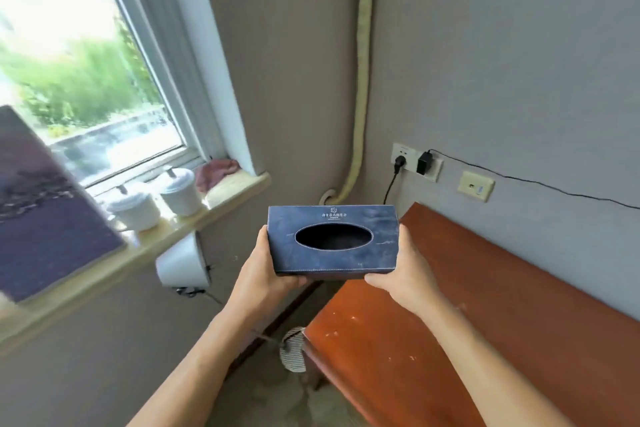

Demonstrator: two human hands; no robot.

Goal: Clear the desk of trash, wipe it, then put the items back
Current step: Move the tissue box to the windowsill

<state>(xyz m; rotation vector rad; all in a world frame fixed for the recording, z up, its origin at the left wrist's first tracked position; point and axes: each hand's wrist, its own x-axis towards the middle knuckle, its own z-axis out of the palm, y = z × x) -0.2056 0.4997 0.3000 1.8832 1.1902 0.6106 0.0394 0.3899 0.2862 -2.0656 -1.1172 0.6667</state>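
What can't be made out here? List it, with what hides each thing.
Head view only:
- Tissue box: the inside is dark through the oval opening, so any tissues are unseen.
- Its white print is too small to read.
- Left hand and right hand: the fingers under the box are hidden by it.
- Dark book on the sill: blurred, cut off by the left edge.
- Desk: cut off by the right and bottom edges.

The small pale lettering on the dark blue leather tissue box [332, 241] is too fine to read, and its oval opening shows only darkness inside. The left hand [265, 270] and right hand [403, 276] hide the box's ends and underside. A blurred dark purple flat board [45, 204] runs off the left edge. The reddish-brown wooden desk [485, 322] is cut off at right and bottom.
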